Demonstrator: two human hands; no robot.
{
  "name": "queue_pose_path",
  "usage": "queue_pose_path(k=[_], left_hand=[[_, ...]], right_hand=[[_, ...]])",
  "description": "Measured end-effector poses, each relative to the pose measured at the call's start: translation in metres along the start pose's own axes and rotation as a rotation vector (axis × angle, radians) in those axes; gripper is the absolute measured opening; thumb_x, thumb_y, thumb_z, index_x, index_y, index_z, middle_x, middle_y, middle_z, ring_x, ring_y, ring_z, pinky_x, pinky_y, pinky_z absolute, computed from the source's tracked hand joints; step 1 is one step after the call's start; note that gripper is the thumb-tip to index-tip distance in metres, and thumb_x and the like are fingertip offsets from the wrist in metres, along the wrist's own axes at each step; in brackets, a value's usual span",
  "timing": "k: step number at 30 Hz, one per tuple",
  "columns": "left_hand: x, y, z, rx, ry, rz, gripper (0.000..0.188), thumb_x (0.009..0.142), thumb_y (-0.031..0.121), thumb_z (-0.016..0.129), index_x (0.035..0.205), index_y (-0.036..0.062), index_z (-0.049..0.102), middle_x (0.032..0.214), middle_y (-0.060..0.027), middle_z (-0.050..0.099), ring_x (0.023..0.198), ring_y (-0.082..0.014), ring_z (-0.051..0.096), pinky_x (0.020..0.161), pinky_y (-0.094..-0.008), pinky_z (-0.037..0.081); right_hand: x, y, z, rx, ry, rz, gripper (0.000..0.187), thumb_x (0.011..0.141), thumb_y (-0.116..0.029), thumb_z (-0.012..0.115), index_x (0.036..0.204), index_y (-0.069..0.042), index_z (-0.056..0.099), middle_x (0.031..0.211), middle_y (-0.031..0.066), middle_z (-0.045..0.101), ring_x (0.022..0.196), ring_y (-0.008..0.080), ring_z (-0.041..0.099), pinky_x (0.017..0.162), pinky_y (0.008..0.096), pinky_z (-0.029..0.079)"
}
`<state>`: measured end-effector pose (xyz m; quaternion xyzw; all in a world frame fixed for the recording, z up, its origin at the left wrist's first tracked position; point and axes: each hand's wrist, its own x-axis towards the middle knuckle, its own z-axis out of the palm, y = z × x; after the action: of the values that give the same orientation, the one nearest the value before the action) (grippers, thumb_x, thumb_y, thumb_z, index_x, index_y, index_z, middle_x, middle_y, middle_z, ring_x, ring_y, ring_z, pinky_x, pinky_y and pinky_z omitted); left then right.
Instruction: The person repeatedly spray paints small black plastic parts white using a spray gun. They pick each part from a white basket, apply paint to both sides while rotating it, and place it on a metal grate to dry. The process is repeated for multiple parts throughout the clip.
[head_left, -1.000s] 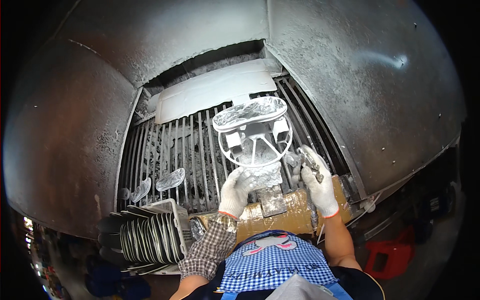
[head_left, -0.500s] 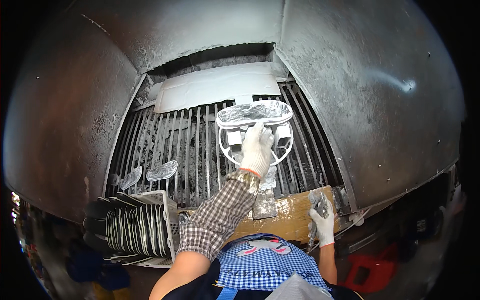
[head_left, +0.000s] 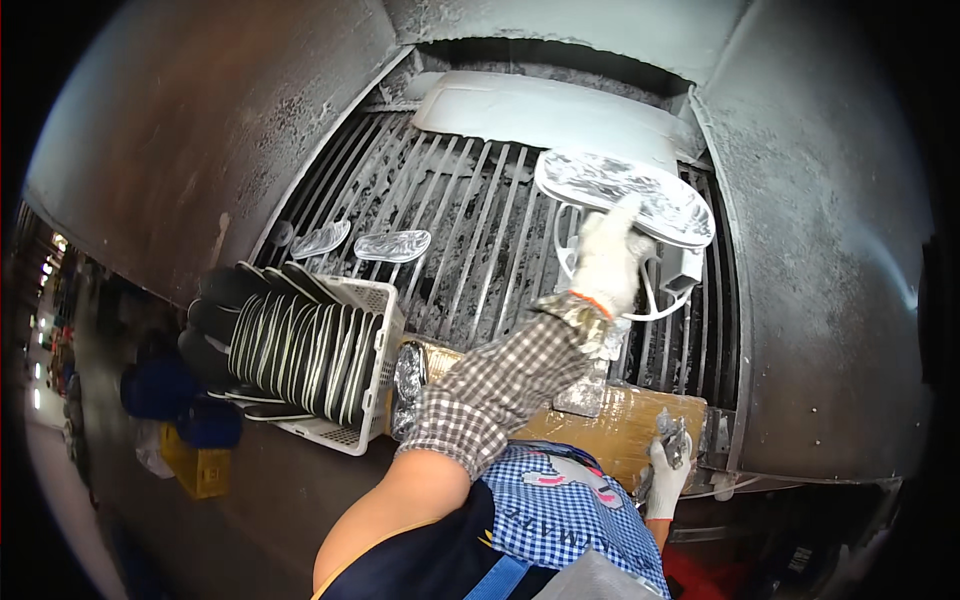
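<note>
My left hand (head_left: pixel 608 262), in a white knit glove, reaches over the grating to a long, silver-faced shoe sole (head_left: pixel 610 182) with a pale rim. Its fingers are closed at the sole's near edge; one lies over the top and the others are partly hidden. Beneath the sole is a round white wire frame (head_left: pixel 652 317) with a box-shaped support (head_left: pixel 683 270). At the lower right, my gloved right hand (head_left: pixel 665 484) is closed round a grey, crusted spray gun (head_left: pixel 675 442), held beside the tape-covered board.
Two small silver sole-shaped pieces, one nearer the middle (head_left: pixel 393 246), lie on the metal grating (head_left: pixel 455 270). A white basket (head_left: pixel 385 345) of dark, pale-edged soles (head_left: pixel 300 350) stands left. Metal walls (head_left: pixel 810 280) enclose the grating; a taped brown board (head_left: pixel 640 425) runs along its front.
The view has swung left, so everything sits further right and tilted. The sole looks turned clockwise, with my left hand still at its near edge. My right hand still holds the spray gun low.
</note>
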<state>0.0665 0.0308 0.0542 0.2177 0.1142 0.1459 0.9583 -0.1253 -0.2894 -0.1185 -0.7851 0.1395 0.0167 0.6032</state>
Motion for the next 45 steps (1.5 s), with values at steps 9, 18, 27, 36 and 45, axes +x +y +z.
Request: queue_pose_path(k=[9,18,27,36,45], left_hand=[[0.008,0.110,-0.147,-0.103,0.213,0.263,0.042,0.103,0.008,0.060,0.143,-0.0051,0.052,0.140,-0.0225,0.064,0.130,-0.0369,0.065,0.115,-0.0568,0.053],[0.001,0.006,-0.366,-0.110,0.518,-0.135,0.036,0.104,0.010,0.055,0.136,-0.0057,0.058,0.130,-0.0221,0.069,0.117,-0.0351,0.072,0.101,-0.0511,0.063],[0.025,0.023,-0.370,-0.093,0.372,-0.098,0.039,0.104,0.017,0.060,0.140,0.0017,0.059,0.134,-0.0210,0.070,0.119,-0.0329,0.072,0.095,-0.0469,0.063],[-0.030,0.023,-0.322,0.563,0.512,-0.163,0.018,0.096,0.019,0.074,0.087,0.0181,0.059,0.071,0.0093,0.045,0.057,-0.0042,0.042,0.048,-0.0258,0.032],[-0.127,0.082,-0.328,1.840,0.771,0.199,0.067,0.088,0.030,0.077,0.147,0.0029,0.058,0.150,-0.0227,0.058,0.141,-0.0401,0.053,0.120,-0.0451,0.042]], right_hand=[[-0.019,-0.047,0.028,-0.140,-0.089,0.083,0.044,0.093,-0.009,0.071,0.136,-0.005,0.061,0.099,0.0029,0.065,0.068,0.0099,0.056,0.056,0.0281,0.047],[-0.004,-0.051,0.034,-0.181,-0.106,0.175,0.043,0.094,-0.010,0.071,0.136,-0.004,0.065,0.091,-0.0007,0.062,0.067,0.0085,0.055,0.055,0.0256,0.046],[-0.001,-0.048,0.038,-0.192,-0.119,0.087,0.035,0.095,-0.010,0.071,0.129,-0.005,0.064,0.092,0.0015,0.067,0.073,0.0091,0.059,0.063,0.0269,0.050],[-0.003,-0.041,0.041,-0.164,-0.122,0.040,0.033,0.094,-0.007,0.071,0.126,-0.002,0.064,0.098,0.0023,0.066,0.083,0.0113,0.061,0.076,0.0278,0.051],[-0.005,-0.051,0.048,-0.138,-0.162,0.059,0.028,0.097,-0.007,0.072,0.123,-0.001,0.067,0.100,0.0009,0.066,0.083,0.0101,0.060,0.073,0.0258,0.049]])
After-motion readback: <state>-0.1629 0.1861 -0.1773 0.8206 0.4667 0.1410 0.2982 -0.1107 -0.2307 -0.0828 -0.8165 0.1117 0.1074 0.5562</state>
